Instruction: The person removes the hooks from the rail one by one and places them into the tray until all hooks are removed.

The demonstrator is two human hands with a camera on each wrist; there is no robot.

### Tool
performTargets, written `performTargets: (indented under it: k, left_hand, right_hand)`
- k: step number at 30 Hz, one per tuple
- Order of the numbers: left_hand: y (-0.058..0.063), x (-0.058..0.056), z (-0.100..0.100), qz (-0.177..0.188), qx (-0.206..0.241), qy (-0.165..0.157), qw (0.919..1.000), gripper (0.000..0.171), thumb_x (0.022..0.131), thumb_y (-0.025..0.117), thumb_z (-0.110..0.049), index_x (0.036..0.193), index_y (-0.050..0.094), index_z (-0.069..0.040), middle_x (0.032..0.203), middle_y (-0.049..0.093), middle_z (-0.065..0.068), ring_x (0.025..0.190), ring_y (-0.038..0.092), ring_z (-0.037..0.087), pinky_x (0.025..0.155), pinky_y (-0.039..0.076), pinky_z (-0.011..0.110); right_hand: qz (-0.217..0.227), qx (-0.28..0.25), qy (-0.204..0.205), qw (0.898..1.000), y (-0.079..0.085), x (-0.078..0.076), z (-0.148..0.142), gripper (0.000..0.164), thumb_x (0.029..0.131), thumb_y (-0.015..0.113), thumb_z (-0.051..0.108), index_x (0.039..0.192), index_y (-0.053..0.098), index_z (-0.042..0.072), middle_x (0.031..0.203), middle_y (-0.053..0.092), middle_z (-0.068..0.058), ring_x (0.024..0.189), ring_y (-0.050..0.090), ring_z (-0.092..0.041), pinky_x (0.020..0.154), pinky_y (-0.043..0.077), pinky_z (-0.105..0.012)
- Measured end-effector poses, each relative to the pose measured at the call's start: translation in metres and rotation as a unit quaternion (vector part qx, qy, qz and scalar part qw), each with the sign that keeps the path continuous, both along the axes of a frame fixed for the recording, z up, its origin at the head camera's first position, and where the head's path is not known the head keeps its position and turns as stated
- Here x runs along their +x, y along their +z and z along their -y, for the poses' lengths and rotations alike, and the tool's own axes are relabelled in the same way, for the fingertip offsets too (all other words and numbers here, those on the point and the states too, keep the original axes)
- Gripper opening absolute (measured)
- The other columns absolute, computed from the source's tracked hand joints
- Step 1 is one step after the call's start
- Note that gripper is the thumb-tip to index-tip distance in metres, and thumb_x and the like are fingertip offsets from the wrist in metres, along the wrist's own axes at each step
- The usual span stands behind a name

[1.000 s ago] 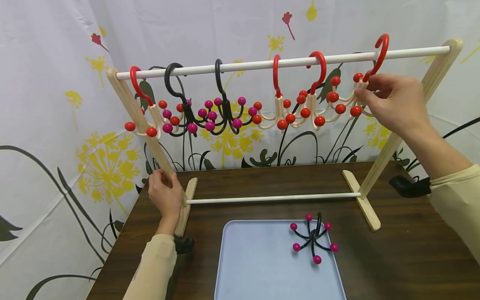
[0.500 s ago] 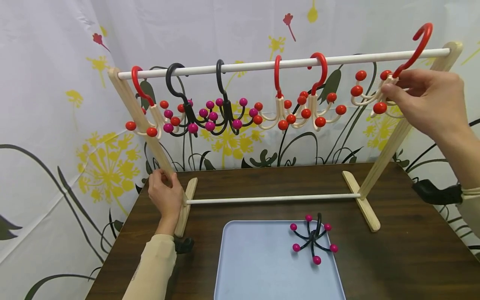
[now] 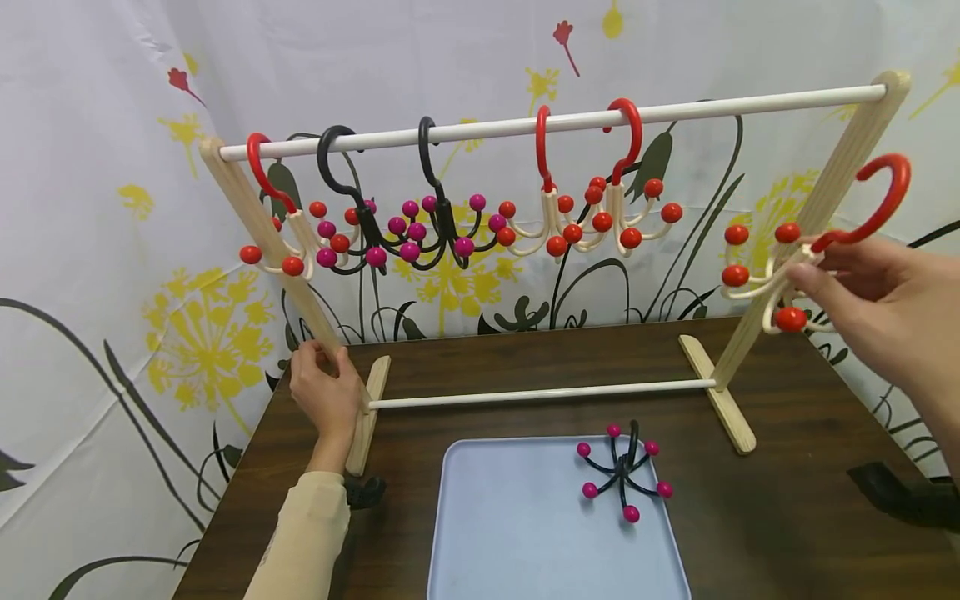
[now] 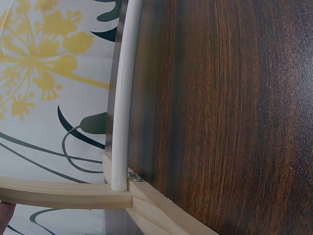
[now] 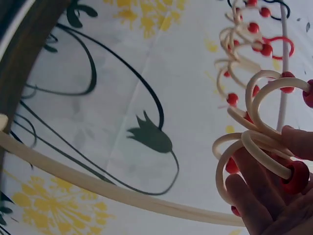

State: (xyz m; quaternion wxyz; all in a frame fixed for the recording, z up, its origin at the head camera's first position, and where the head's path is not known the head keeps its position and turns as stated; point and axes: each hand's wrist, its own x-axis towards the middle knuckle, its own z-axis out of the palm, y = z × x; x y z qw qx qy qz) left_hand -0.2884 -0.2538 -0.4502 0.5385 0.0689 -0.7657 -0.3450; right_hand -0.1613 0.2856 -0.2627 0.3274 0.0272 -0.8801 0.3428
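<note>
In the head view my right hand [image 3: 888, 304] pinches a cream hanger [image 3: 780, 287] with a red hook and red ball tips. It is off the rod, near the right post, its hook tilted to the right. The right wrist view shows my fingers among its curved cream arms [image 5: 266, 142]. My left hand [image 3: 327, 396] grips the lower left wooden post [image 3: 311, 304]. From the white top rod [image 3: 720, 108] hang a red-hooked hanger [image 3: 262, 175] at left, two black hangers [image 3: 446, 217] with magenta balls, and two more red-hooked hangers [image 3: 550, 204].
A light blue tray [image 3: 510, 517] lies on the dark wooden table [image 3: 810, 500]. A black hanger with magenta balls [image 3: 622, 471] rests at the tray's back right corner. A lower white rod [image 3: 540, 394] joins the rack's feet. A flower-patterned curtain [image 3: 465, 50] hangs behind.
My right hand has lifted the red-hooked hanger up off the rod's right part, moved it right, then lowered it below rod height. The left hand stays on the post.
</note>
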Motion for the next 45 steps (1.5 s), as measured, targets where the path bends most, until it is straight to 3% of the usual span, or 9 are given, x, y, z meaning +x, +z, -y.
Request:
performTargets:
  k: [4,5,9,14,18,23,29,38,45]
  left_hand:
    - [0.0,0.003,0.002,0.009,0.003,0.003,0.9999,0.019,0.08,0.071,-0.011,0.09,0.059,-0.001,0.079,0.053,0.018,0.073,0.052,0.033,0.065,0.041,0.043]
    - [-0.001,0.003,0.002,0.012,0.002,0.002,0.9999,0.019,0.081,0.071,-0.011,0.091,0.059,-0.001,0.079,0.053,0.018,0.073,0.052,0.033,0.065,0.041,0.043]
    - [-0.002,0.002,0.003,0.017,0.001,-0.001,0.9998,0.019,0.081,0.071,-0.012,0.091,0.058,-0.001,0.079,0.052,0.017,0.073,0.052,0.032,0.064,0.04,0.043]
    - [-0.001,0.001,0.002,0.019,0.002,-0.005,0.9998,0.018,0.082,0.071,-0.011,0.091,0.058,-0.001,0.079,0.052,0.017,0.073,0.052,0.033,0.065,0.041,0.041]
    - [-0.001,0.001,0.002,0.013,0.006,-0.004,0.9999,0.018,0.08,0.072,-0.01,0.091,0.059,-0.001,0.078,0.052,0.017,0.071,0.052,0.032,0.063,0.043,0.041]
    - [0.0,0.0,0.001,0.012,0.007,0.0,0.9999,0.019,0.08,0.071,-0.011,0.091,0.059,-0.001,0.078,0.053,0.017,0.072,0.053,0.031,0.063,0.044,0.042]
    - [0.0,0.0,0.002,0.019,0.007,-0.004,0.9998,0.018,0.081,0.071,-0.011,0.092,0.06,-0.002,0.08,0.054,0.017,0.073,0.054,0.029,0.062,0.045,0.037]
    - [0.001,0.0,0.002,0.018,0.01,-0.006,0.9998,0.019,0.08,0.073,-0.008,0.092,0.059,-0.002,0.08,0.054,0.017,0.073,0.054,0.03,0.063,0.045,0.037]
    - [0.001,0.001,0.002,0.028,0.014,-0.003,0.9995,0.018,0.082,0.07,-0.011,0.093,0.059,-0.002,0.081,0.054,0.017,0.074,0.054,0.03,0.063,0.045,0.035]
  right_hand:
    - [-0.009,-0.011,0.04,0.999,-0.03,0.027,0.013,0.026,0.081,0.075,0.01,0.104,0.07,0.001,0.081,0.065,0.026,0.063,0.056,0.018,0.056,0.043,-0.005]
    - [-0.011,-0.017,0.051,0.998,-0.038,0.034,0.016,0.024,0.079,0.076,0.007,0.101,0.071,0.003,0.078,0.061,0.033,0.062,0.059,0.014,0.054,0.045,-0.007]
    - [0.004,-0.028,0.068,0.997,-0.069,0.062,0.031,0.03,0.074,0.079,0.002,0.102,0.072,0.012,0.08,0.067,0.024,0.061,0.064,0.005,0.053,0.047,-0.011]
    - [0.034,-0.028,0.062,0.997,-0.104,0.087,0.053,0.03,0.072,0.081,0.003,0.099,0.073,0.013,0.082,0.072,0.009,0.061,0.065,0.002,0.052,0.048,-0.013]
    - [0.104,-0.034,0.032,0.993,-0.129,0.101,0.069,0.025,0.074,0.081,0.012,0.097,0.072,0.011,0.084,0.073,-0.004,0.064,0.066,0.002,0.052,0.05,-0.016]
    - [0.186,-0.07,-0.015,0.98,-0.159,0.109,0.088,0.028,0.072,0.083,0.018,0.096,0.073,0.008,0.084,0.073,-0.009,0.062,0.069,-0.01,0.055,0.053,-0.02]
    - [0.267,-0.097,-0.038,0.958,-0.185,0.112,0.102,0.026,0.072,0.083,0.018,0.093,0.073,0.006,0.085,0.073,-0.011,0.068,0.071,-0.021,0.059,0.056,-0.027]
    - [0.338,-0.083,-0.02,0.937,-0.211,0.112,0.111,0.026,0.076,0.08,0.022,0.097,0.073,0.008,0.077,0.072,-0.006,0.069,0.07,-0.024,0.063,0.057,-0.033]
    - [0.356,-0.071,-0.011,0.932,-0.222,0.112,0.113,0.03,0.077,0.08,0.023,0.1,0.071,0.006,0.081,0.072,-0.008,0.067,0.069,-0.023,0.064,0.056,-0.037]
